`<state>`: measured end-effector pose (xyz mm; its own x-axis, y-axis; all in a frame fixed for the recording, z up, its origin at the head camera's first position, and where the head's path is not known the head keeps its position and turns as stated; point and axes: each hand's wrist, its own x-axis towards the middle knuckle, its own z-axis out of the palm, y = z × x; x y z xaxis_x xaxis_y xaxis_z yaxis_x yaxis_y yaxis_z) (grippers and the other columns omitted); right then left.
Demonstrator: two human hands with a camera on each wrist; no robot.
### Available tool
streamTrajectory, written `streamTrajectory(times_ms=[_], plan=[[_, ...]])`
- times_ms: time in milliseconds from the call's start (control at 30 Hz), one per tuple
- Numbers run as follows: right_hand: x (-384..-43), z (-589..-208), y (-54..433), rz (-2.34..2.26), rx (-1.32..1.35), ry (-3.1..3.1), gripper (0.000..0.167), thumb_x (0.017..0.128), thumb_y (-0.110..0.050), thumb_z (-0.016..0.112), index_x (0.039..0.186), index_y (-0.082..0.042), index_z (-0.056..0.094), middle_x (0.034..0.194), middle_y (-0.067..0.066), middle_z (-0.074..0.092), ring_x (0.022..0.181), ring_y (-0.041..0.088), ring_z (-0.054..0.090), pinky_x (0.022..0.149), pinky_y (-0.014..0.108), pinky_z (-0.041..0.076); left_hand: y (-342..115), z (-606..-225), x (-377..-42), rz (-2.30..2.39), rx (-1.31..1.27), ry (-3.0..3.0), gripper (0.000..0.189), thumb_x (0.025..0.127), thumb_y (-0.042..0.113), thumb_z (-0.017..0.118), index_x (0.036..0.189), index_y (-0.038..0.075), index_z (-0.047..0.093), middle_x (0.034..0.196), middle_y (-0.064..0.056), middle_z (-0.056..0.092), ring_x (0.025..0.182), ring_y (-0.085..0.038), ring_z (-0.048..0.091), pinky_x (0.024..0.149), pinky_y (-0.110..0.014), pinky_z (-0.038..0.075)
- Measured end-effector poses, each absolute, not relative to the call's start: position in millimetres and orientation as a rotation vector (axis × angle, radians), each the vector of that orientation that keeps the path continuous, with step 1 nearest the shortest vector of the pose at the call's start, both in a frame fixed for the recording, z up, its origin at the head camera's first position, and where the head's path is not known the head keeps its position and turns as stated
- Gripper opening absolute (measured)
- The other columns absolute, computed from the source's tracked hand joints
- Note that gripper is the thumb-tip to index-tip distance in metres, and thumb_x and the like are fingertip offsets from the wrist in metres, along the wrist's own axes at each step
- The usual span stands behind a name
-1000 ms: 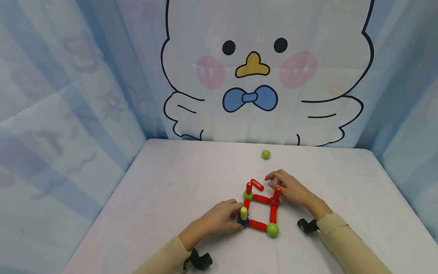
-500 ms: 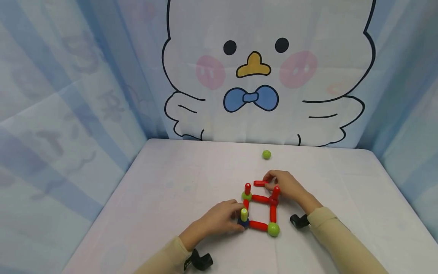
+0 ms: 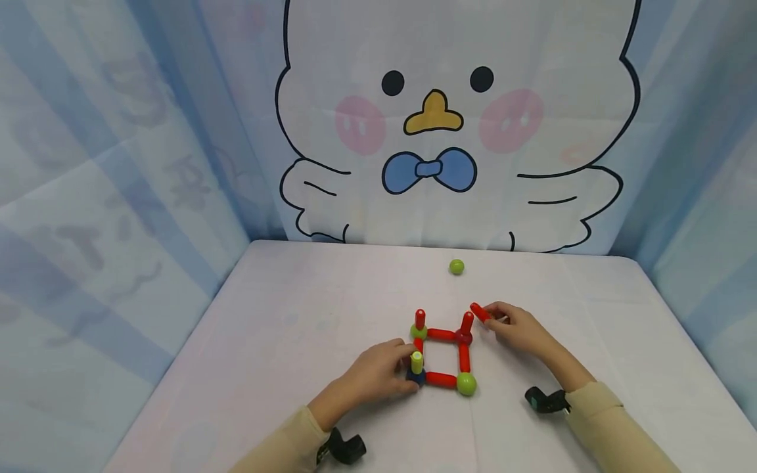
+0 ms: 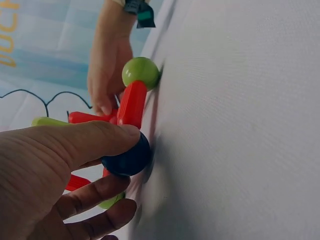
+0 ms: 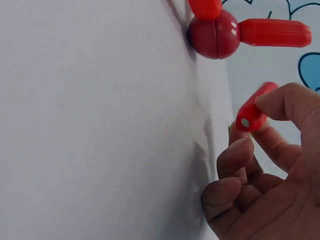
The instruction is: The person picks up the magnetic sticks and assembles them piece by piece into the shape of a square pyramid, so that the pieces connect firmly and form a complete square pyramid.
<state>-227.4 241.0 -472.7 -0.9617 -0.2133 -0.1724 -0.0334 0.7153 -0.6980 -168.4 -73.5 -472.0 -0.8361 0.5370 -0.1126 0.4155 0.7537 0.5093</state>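
Note:
A square of red rods (image 3: 441,380) lies on the table, joined at its corners by balls. The near-left corner is a dark blue ball (image 4: 131,159), which my left hand (image 3: 378,371) grips between thumb and fingers. From it a yellow-green rod (image 3: 416,362) stands up. Red rods also rise from the far-left green ball (image 3: 418,331) and the far-right dark red ball (image 5: 214,34). The near-right green ball (image 3: 466,384) bears no upright. My right hand (image 3: 520,327) pinches a loose red rod (image 5: 256,107) between thumb and fingers, right of the far-right corner.
A lone green ball (image 3: 457,267) sits near the far edge of the white table (image 3: 319,282). A curtain with a cartoon bird (image 3: 434,210) hangs behind it. Black wrist cameras (image 3: 347,449) are strapped at both sleeves.
My right hand has picked the loose red rod up from behind the square and carried it to the right. The left hand stays on the blue ball; the square has shifted slightly away from me.

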Motion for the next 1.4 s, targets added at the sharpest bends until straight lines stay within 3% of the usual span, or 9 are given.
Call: streamTrajectory(times_ms=[100,300,533,667,833,967,1100,1400], plan=[[-215,-471,243,-1.145,-0.187,2.659,0.036,0.097,-0.022,0.069,0.124,-0.001,0.059,0.113,0.014,0.066,0.093,0.024,0.059,0.077,0.033,0.052,-74,-472,-168,0.693,0.741,2.696,0.04,0.083,0.031,0.088,0.116,0.024,0.067,0.099,0.011,0.061,0.082,-0.005,0.052,0.071,-0.021,0.046],[-184,-462,234,-1.253,-0.328,2.55,0.032,0.089,-0.017,0.074,0.116,-0.008,0.058,0.09,0.004,0.06,0.072,0.017,0.053,0.06,0.027,0.045,-73,-474,-170,0.684,0.762,2.695,0.04,0.083,0.032,0.088,0.115,0.024,0.066,0.098,0.012,0.061,0.082,-0.004,0.052,0.07,-0.021,0.046],[-158,-455,215,-1.15,-0.529,2.554,0.031,0.084,-0.014,0.077,0.11,-0.013,0.06,0.078,0.001,0.056,0.068,0.012,0.051,0.055,0.024,0.044,-71,-475,-170,0.675,0.759,2.692,0.043,0.082,0.032,0.089,0.118,0.024,0.065,0.099,0.012,0.06,0.081,-0.004,0.052,0.07,-0.02,0.046],[-153,-461,208,-1.141,-0.497,2.571,0.033,0.083,-0.013,0.079,0.11,-0.013,0.061,0.079,0.0,0.058,0.069,0.011,0.052,0.056,0.023,0.045,-73,-470,-169,0.672,0.744,2.671,0.044,0.083,0.035,0.088,0.119,0.024,0.066,0.1,0.012,0.062,0.083,-0.004,0.053,0.073,-0.022,0.047],[-146,-464,205,-1.209,-0.391,2.55,0.042,0.083,-0.016,0.083,0.118,-0.011,0.06,0.096,0.003,0.063,0.073,0.014,0.057,0.061,0.023,0.051,-78,-465,-168,0.787,0.739,2.638,0.039,0.086,0.037,0.085,0.117,0.025,0.065,0.104,0.013,0.068,0.087,-0.003,0.057,0.079,-0.022,0.051],[-140,-459,207,-1.283,-0.306,2.543,0.035,0.087,-0.016,0.081,0.115,-0.008,0.063,0.105,0.006,0.065,0.078,0.018,0.062,0.064,0.024,0.053,-80,-466,-168,0.984,0.789,2.61,0.027,0.091,0.029,0.081,0.112,0.023,0.065,0.103,0.014,0.068,0.088,-0.001,0.059,0.078,-0.02,0.052],[-137,-455,204,-1.295,-0.246,2.568,0.028,0.089,-0.019,0.08,0.11,-0.009,0.065,0.101,0.003,0.067,0.077,0.017,0.062,0.064,0.024,0.051,-78,-468,-168,1.102,0.818,2.602,0.02,0.093,0.022,0.079,0.109,0.021,0.066,0.098,0.014,0.069,0.085,0.0,0.059,0.075,-0.018,0.051],[-141,-452,184,-1.164,-0.191,2.761,0.023,0.087,-0.021,0.083,0.101,-0.014,0.066,0.09,-0.002,0.067,0.064,0.016,0.052,0.056,0.022,0.044,-63,-462,-170,0.953,0.824,2.752,0.022,0.094,0.034,0.077,0.109,0.019,0.069,0.089,0.014,0.065,0.076,-0.001,0.054,0.069,-0.017,0.048]])
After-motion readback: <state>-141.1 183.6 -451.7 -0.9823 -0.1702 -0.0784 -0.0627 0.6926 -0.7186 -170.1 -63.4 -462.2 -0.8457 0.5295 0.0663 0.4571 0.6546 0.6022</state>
